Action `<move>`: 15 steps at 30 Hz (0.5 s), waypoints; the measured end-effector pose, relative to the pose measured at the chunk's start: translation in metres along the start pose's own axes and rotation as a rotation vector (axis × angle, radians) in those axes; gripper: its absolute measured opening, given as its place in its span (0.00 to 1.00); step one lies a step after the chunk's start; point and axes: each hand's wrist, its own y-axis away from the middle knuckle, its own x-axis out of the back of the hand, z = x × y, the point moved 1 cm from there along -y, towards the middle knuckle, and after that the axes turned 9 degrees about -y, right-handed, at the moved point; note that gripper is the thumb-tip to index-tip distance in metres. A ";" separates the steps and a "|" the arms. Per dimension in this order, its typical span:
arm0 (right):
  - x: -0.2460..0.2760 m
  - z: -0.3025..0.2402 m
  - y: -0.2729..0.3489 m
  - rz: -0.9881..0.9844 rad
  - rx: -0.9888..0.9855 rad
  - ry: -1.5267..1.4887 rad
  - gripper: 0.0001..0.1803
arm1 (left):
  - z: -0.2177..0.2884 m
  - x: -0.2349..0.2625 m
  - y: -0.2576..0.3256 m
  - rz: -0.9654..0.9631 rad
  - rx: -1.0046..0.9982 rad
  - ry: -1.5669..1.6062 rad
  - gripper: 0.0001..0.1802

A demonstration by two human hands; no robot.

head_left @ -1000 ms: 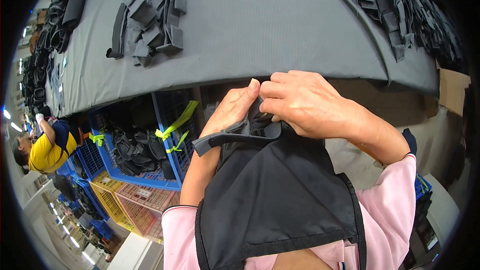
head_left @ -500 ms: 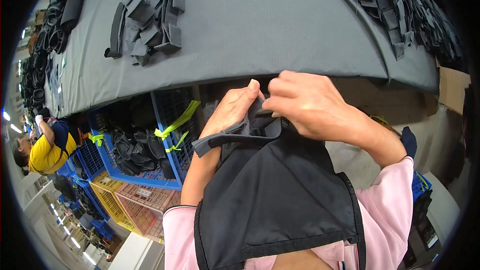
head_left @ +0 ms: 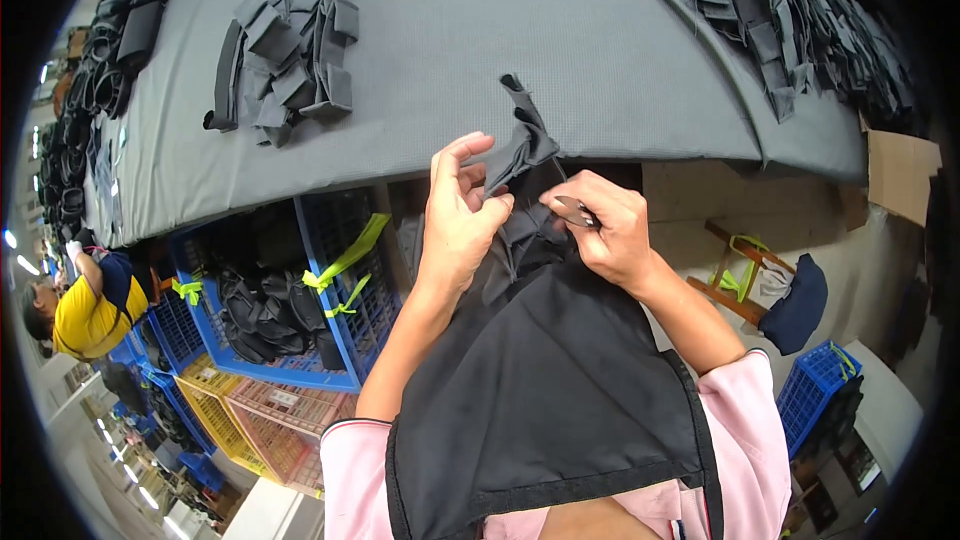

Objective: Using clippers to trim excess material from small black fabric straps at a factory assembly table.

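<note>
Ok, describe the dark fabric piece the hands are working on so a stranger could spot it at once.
Start at the grey table, then drop to its near edge. There the left hand pinches a dark fabric strip while the right hand sits beside it. Unlike the loose pieces piled on the table, it stands up, crumpled, in mid-air.

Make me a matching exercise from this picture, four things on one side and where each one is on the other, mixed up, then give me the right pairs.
Things:
1. small dark metal tool
2. pile of grey fabric pieces
3. yellow-green strap
4. twisted dark fabric strip

Places:
A. on the grey table, upper left
B. pinched by the left hand
C. held in the right hand
D. on the blue crate under the table

Pairs: 1-C, 2-A, 3-D, 4-B
</note>
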 end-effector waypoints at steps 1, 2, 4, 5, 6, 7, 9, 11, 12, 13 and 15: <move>-0.001 -0.001 -0.003 0.021 0.068 0.031 0.04 | -0.001 -0.001 0.002 0.017 0.011 0.028 0.28; -0.002 0.000 -0.007 0.028 0.069 0.050 0.03 | -0.007 -0.001 0.003 -0.029 0.091 0.043 0.27; -0.007 0.012 -0.011 0.063 0.047 0.050 0.03 | -0.017 -0.004 0.010 -0.036 0.140 0.083 0.26; -0.008 0.016 -0.012 0.096 0.023 0.052 0.03 | -0.015 -0.008 0.015 -0.076 0.158 0.102 0.27; -0.007 0.017 -0.011 0.037 -0.061 -0.022 0.05 | -0.017 -0.010 0.018 -0.069 0.136 0.089 0.28; -0.008 0.016 -0.010 0.034 -0.060 -0.027 0.05 | -0.016 -0.012 0.019 -0.064 0.136 0.086 0.28; -0.008 0.009 -0.003 0.108 -0.098 -0.152 0.07 | -0.014 -0.013 0.020 0.007 0.071 0.136 0.26; 0.005 -0.011 -0.002 0.087 -0.040 0.035 0.12 | -0.016 -0.011 0.018 0.029 0.070 0.135 0.26; 0.008 -0.022 0.000 0.077 -0.043 0.114 0.15 | -0.014 -0.010 0.017 0.033 0.084 0.130 0.26; 0.011 -0.028 0.002 0.073 -0.050 0.197 0.17 | -0.013 -0.011 0.017 0.029 0.101 0.123 0.26; 0.018 -0.034 0.004 -0.064 -0.040 0.358 0.18 | -0.008 -0.013 0.017 0.018 0.084 0.118 0.27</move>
